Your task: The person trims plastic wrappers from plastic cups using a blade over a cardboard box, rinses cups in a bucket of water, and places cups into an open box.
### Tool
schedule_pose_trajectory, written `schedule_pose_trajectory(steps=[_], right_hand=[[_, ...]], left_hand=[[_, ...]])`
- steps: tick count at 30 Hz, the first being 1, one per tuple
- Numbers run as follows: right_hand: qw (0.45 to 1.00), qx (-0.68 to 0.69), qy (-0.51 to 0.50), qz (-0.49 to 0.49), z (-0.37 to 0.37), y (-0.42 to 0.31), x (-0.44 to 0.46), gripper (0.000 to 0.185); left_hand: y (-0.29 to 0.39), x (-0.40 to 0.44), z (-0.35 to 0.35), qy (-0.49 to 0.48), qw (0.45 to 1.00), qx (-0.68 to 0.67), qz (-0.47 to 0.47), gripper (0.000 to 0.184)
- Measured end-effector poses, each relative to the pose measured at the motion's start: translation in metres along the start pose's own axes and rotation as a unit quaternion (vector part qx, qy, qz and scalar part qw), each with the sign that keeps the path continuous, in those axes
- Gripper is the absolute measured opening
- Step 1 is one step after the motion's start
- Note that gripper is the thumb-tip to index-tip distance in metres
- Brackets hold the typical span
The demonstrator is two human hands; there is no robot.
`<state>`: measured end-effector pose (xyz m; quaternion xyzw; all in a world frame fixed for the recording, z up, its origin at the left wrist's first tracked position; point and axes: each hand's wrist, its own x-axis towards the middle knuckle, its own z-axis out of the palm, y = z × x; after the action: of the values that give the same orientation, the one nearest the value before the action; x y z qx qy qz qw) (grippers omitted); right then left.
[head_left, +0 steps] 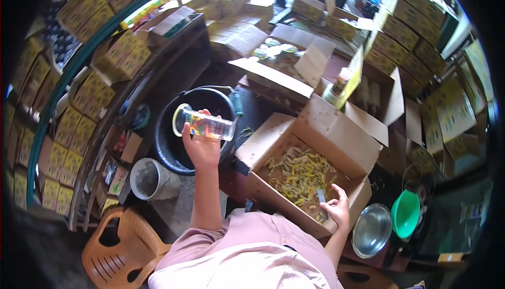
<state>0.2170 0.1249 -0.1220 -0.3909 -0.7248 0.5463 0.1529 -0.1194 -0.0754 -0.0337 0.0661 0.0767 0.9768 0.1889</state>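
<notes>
Clear jar [213,126], nine o'clock, sideways in half-curled left hand [204,152], above bucket [167,126]; loose grip could drop it. Right hand [339,211], four o'clock, pinching grey strip [321,196].

The person wears a dusty-pink top [255,231] at the bottom centre of the frame. Its left sleeve [192,242] is short and loose, ending in soft folds. A small dark mark [289,247] shows on the front. Below lies a much paler pink-white expanse of cloth [236,269], creased throughout. The left hand [204,149] and right hand [338,208] are bare.
</notes>
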Motion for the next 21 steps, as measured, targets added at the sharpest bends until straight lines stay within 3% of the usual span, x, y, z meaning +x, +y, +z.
schedule_pose_trajectory(steps=[5,11,17,21], right_hand=[[0.999,0.035,0.001,0.030,0.008,0.001,-0.002,0.079],[0.999,0.034,-0.018,0.030,0.010,-0.003,-0.005,0.079],[0.999,0.032,-0.005,0.028,0.008,0.001,-0.010,0.078],[0.998,0.041,-0.001,0.039,0.009,-0.003,-0.012,0.078]], left_hand=[[0.017,0.007,-0.034,0.151,0.950,-0.268,-0.049,0.042],[0.017,0.010,-0.046,0.179,0.919,-0.347,-0.055,0.042],[0.007,0.004,-0.032,0.115,0.967,-0.224,-0.035,0.042],[0.005,-0.008,-0.003,-0.071,0.962,-0.199,-0.175,0.056]])
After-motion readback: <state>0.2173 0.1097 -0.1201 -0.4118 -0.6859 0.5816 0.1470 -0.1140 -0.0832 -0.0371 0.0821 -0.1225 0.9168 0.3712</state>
